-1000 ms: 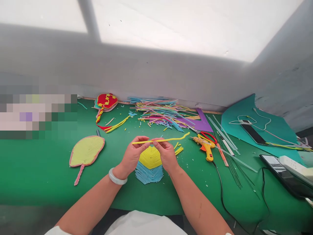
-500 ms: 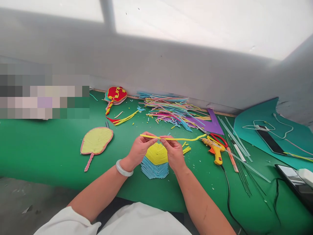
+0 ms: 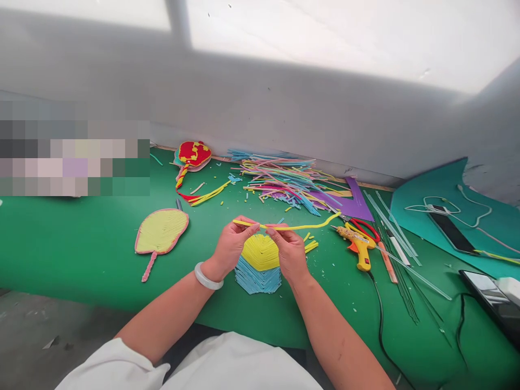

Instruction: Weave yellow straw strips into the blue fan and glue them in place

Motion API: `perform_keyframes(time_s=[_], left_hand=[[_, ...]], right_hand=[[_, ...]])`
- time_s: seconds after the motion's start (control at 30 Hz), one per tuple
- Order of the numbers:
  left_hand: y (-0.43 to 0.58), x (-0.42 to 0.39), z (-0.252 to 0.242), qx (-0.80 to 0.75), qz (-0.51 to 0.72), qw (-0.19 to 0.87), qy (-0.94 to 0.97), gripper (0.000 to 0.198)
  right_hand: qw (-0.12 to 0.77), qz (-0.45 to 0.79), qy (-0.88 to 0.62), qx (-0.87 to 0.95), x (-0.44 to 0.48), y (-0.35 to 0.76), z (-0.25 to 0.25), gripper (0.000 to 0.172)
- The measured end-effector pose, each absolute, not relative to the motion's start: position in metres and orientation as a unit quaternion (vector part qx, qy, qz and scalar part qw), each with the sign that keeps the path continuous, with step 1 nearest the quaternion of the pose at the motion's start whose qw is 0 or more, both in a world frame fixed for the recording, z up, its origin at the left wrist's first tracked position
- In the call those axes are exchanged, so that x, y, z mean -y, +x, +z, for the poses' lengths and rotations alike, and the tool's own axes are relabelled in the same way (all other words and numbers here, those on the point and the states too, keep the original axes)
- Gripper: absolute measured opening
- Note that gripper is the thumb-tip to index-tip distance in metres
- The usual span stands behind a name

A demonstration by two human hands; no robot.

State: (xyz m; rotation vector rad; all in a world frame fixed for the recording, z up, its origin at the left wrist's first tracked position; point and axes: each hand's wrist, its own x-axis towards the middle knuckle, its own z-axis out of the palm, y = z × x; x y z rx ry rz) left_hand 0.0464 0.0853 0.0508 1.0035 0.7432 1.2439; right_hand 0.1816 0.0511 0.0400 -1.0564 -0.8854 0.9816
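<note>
A long yellow pipe cleaner (image 3: 311,227) is stretched between my hands, its free end waving out to the right. My left hand (image 3: 234,242) pinches it near its left end, thumb against fingers. Close beside it, my right hand (image 3: 289,250) pinches the same strip nearer the middle. Below both hands, flat on the table, lies a panel of pipe cleaners laid in V-shaped rows, with a yellow upper part (image 3: 262,253) and a blue lower part (image 3: 257,278). My hands hide its side edges. Several short yellow pieces (image 3: 311,246) lie just right of my right hand.
To the right lie a yellow glue gun (image 3: 357,244) with a black cord, red-handled scissors (image 3: 365,228), and clear glue sticks (image 3: 396,233). A heap of coloured pipe cleaners (image 3: 284,176) fills the back. A yellow-and-pink fan (image 3: 162,232) and a red fan (image 3: 195,154) lie left.
The strip's free right end has lifted slightly and bends up more. Both hands keep their pinch on it in nearly the same place. The view has shifted a little.
</note>
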Motion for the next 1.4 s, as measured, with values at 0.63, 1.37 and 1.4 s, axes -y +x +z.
perform_keyframes(time_s=[0.63, 1.37, 1.4], left_hand=[[0.032, -0.102, 0.052, -0.337, 0.606, 0.619, 0.368, 0.033], [0.047, -0.084, 0.048, -0.335, 0.498, 0.653, 0.463, 0.030], [0.047, -0.085, 0.048, -0.336, 0.500, 0.650, 0.463, 0.030]], right_hand=[[0.715, 0.392, -0.474, 0.333, -0.056, 0.191, 0.040, 0.023], [0.681, 0.439, -0.445, 0.381, -0.052, 0.180, 0.040, 0.020], [0.682, 0.435, -0.450, 0.378, -0.052, 0.181, 0.040, 0.021]])
